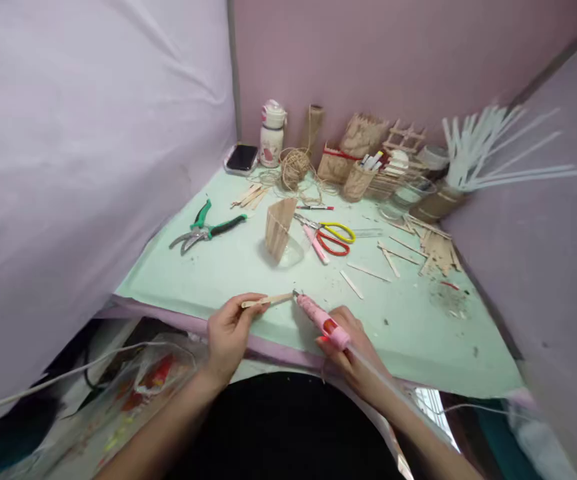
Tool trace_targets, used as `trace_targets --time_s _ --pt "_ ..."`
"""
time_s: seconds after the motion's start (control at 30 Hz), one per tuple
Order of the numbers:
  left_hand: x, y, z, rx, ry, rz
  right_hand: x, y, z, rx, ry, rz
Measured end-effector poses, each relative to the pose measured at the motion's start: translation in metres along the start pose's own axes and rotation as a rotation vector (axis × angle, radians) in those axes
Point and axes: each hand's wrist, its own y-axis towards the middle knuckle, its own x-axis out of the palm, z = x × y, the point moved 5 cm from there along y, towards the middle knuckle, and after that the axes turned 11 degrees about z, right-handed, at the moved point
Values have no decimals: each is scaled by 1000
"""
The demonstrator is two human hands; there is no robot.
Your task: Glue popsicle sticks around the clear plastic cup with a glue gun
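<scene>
Now, the table (228, 267): we sit at its near edge, the mint-green top strewn with tools and wood.
Back row: stick-built baskets (363, 137) stand against the wall, and they look complete to us.
Glue supply: a jar of white glue rods (478, 143) stands at the far right, well stocked.
Stick shell (279, 227): a small upright form of joined sticks at mid-table. It seems open on one side, so we judge it only part built.
Loose sticks (438, 252): a heap at the right with singles scattered toward the middle. Plenty of wood is not yet used.
Cutting tools: green-handled shears (207, 230) and scissors (335, 239) lie flat, both apart from our hands.
Left hand (228, 330): closed in a pinch on one end of a craft stick (267, 301), held level over the near edge.
Right hand (353, 347): wrapped round the pink glue gun (321, 320), its cord trailing back over the wrist.
Work in hand: the nozzle meets the free end of the stick — whether glue is already on it is too small to tell.
Progress: one stick at the gluing point, not yet on the shell — most of the joining looks left to do.
</scene>
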Motion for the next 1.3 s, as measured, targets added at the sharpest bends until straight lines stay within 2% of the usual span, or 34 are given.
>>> trace_targets --time_s 0.4,0.73,0.97,1.3 --pt "2 2 5 -28 -22 23 3 -3 -5 -61 46 40" --pt "4 3 5 -18 17 17 18 -4 -8 -171 -147 101" --pt "5 3 8 -35 24 35 18 -5 -13 -167 -167 15" --pt "6 3 8 -54 21 46 17 -4 -18 -154 -208 -38"
